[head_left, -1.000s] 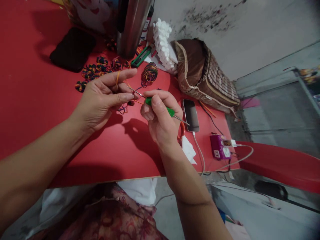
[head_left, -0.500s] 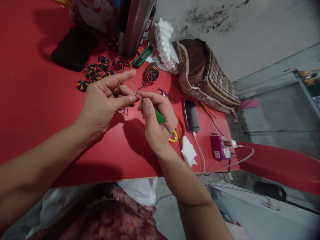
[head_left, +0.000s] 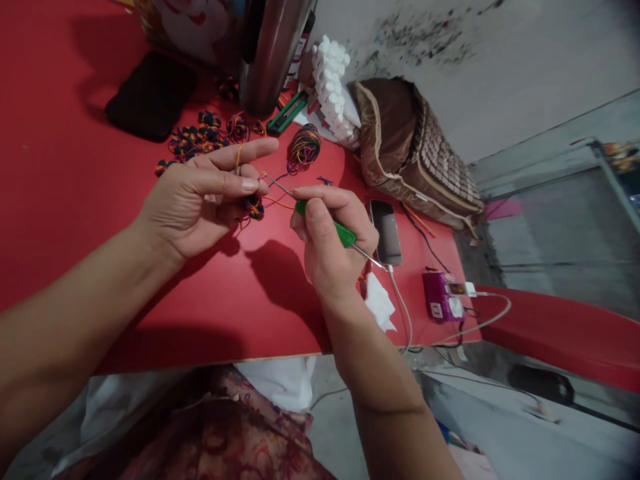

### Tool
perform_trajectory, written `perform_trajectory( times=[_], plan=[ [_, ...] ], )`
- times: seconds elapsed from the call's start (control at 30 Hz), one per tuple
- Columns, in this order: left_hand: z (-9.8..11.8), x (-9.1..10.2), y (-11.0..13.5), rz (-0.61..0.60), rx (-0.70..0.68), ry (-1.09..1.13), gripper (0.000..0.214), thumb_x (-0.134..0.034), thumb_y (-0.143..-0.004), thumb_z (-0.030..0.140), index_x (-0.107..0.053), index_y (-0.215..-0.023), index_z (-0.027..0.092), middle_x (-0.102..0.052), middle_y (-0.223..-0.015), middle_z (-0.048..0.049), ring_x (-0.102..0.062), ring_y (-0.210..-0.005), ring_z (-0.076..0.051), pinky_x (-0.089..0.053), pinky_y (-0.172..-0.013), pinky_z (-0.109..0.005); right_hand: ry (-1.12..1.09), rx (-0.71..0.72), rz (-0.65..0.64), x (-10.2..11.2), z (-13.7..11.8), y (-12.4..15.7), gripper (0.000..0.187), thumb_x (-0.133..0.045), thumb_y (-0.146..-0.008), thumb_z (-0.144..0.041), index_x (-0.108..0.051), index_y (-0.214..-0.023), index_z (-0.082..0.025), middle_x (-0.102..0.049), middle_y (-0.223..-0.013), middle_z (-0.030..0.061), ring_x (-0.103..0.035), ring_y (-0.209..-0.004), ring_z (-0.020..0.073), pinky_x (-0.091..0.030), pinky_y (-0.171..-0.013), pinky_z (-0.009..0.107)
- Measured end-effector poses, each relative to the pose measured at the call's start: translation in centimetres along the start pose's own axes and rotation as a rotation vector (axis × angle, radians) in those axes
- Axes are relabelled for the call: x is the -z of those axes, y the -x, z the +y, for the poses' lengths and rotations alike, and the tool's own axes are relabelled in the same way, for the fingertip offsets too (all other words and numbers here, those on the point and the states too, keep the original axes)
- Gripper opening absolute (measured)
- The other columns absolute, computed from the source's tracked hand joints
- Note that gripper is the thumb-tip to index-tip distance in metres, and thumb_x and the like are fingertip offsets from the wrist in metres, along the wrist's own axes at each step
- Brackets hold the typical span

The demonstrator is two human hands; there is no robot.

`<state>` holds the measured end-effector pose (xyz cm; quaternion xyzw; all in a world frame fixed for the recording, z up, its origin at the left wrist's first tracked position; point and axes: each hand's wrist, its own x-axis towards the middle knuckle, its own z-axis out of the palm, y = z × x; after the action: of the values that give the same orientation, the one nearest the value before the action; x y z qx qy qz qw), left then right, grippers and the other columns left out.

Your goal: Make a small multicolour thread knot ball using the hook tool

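Note:
My left hand (head_left: 200,197) pinches a small dark multicoloured crochet piece (head_left: 255,208) between thumb and fingers, with orange yarn looped around its raised index finger. In my right hand (head_left: 335,237) is a crochet hook with a green grip (head_left: 345,233), held like a pen. Its thin metal shaft points left, with the tip at a yarn loop beside my left fingertips; a second metal end sticks out to the lower right. Behind the hands lies a ball of multicoloured yarn (head_left: 304,147). Several small crocheted pieces (head_left: 197,141) are heaped behind my left hand.
On the red table (head_left: 280,313) are a green cutter (head_left: 287,113), a metal flask (head_left: 273,60), a dark pouch (head_left: 151,97) and a charging phone (head_left: 386,232). A brown bag (head_left: 415,153) stands against the wall. Tissue (head_left: 380,303) and a purple power adapter (head_left: 443,295) are at the right.
My right hand has drawn the crochet hook right, away from my left fingers, exposing more of its shaft. My left hand has turned and shifted slightly left, showing the crochet piece below.

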<state>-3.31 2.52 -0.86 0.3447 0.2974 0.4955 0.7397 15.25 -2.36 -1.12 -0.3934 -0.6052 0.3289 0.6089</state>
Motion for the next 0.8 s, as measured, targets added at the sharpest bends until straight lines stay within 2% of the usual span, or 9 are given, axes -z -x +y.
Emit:
perform_trajectory(
  times=[0.1, 0.23, 0.37, 0.47, 0.57, 0.63, 0.8],
  plan=[
    [0.3, 0.0, 0.1, 0.001, 0.047, 0.042, 0.042, -0.079, -0.076, 0.008, -0.085, -0.116, 0.017, -0.079, -0.081, -0.0040, -0.077, -0.081, -0.021, -0.059, -0.072, -0.033, -0.061, 0.018, 0.004, 0.3, 0.2, -0.2, 0.011, -0.074, -0.100, -0.038, -0.083, -0.102, -0.032, -0.069, -0.074, -0.0027, -0.067, -0.068, 0.0144, -0.057, -0.067, 0.032],
    [0.4, 0.4, -0.1, -0.070, 0.116, 0.056, 0.045, -0.074, -0.076, 0.006, -0.083, -0.118, 0.020, -0.079, -0.078, -0.0028, -0.076, -0.075, -0.021, -0.055, -0.061, -0.028, -0.075, -0.055, -0.009, 0.6, 0.4, -0.4, 0.014, -0.077, -0.097, -0.045, -0.083, -0.098, -0.033, -0.067, -0.068, -0.0021, -0.062, -0.061, 0.0157, -0.053, -0.057, 0.033],
    [0.2, 0.9, -0.2, -0.077, 0.099, 0.019, 0.044, -0.074, -0.076, 0.006, -0.083, -0.117, 0.020, -0.080, -0.080, -0.0040, -0.079, -0.082, -0.024, -0.058, -0.065, -0.030, -0.143, -0.057, -0.029, 0.8, 0.9, -1.0, 0.022, -0.077, -0.094, -0.054, -0.078, -0.093, -0.032, -0.055, -0.058, -0.0046, -0.053, -0.051, 0.0139, -0.040, -0.045, 0.031],
    [-0.1, 0.8, -0.3, -0.091, 0.076, -0.012, 0.043, -0.073, -0.076, 0.006, -0.084, -0.116, 0.019, -0.080, -0.083, -0.0051, -0.080, -0.086, -0.026, -0.060, -0.067, -0.031, -0.142, -0.103, -0.070, 0.8, 1.3, -1.4, 0.033, -0.075, -0.091, -0.065, -0.073, -0.089, -0.033, -0.049, -0.054, -0.0059, -0.046, -0.047, 0.0132, -0.037, -0.044, 0.031],
    [-0.6, 0.1, -0.2, -0.104, 0.055, 0.012, 0.040, -0.076, -0.072, 0.006, -0.086, -0.107, 0.022, -0.079, -0.080, -0.0014, -0.077, -0.073, -0.017, -0.054, -0.056, -0.023, -0.239, -0.191, -0.070, 0.5, 1.2, -1.5, 0.028, -0.078, -0.089, -0.059, -0.074, -0.088, -0.031, -0.050, -0.054, -0.0062, -0.040, -0.046, 0.0118, -0.034, -0.045, 0.030],
    [-0.9, -0.4, -0.2, -0.121, 0.033, 0.025, 0.039, -0.081, -0.070, 0.007, -0.087, -0.104, 0.025, -0.079, -0.079, 0.0008, -0.074, -0.067, -0.014, -0.053, -0.053, -0.022, -0.304, -0.220, -0.060, 0.1, 1.1, -1.3, 0.022, -0.081, -0.088, -0.051, -0.075, -0.089, -0.030, -0.052, -0.056, -0.0065, -0.036, -0.046, 0.0112, -0.033, -0.046, 0.030],
    [-1.5, -0.9, -0.2, -0.102, -0.027, 0.063, 0.038, -0.088, -0.071, 0.006, -0.087, -0.102, 0.026, -0.079, -0.078, 0.0036, -0.076, -0.075, -0.014, -0.061, -0.069, -0.023, -0.281, -0.227, -0.023, -0.7, 0.9, -0.8, 0.024, -0.078, -0.093, -0.054, -0.074, -0.094, -0.031, -0.053, -0.062, -0.0054, -0.037, -0.050, 0.0126, -0.039, -0.050, 0.031]
  ],
)
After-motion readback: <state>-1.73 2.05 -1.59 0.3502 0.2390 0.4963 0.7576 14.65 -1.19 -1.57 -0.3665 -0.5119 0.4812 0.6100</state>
